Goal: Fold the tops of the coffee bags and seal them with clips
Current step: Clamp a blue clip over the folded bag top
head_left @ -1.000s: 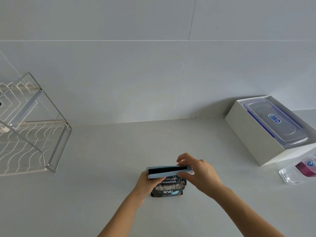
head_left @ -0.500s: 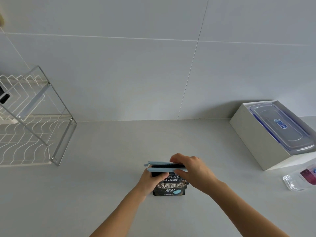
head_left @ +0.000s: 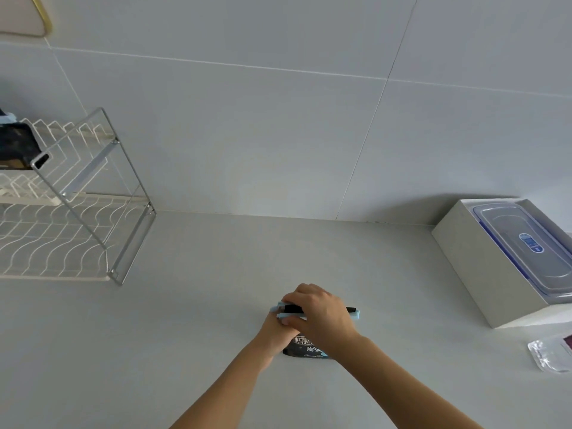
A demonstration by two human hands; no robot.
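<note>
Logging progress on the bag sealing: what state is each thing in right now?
Black coffee bag: upright on the counter, top folded.
Light blue sealing clip: across the folded top, under the right hand.
Left hand: gripping the bag.
Clear lidded container: shut, in its white box.
Second dark bag: on the wire rack.

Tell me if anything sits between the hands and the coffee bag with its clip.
Nothing visible does. The right hand already covers the light blue clip across the top of the coffee bag, and the left hand grips the bag's left side.
</note>
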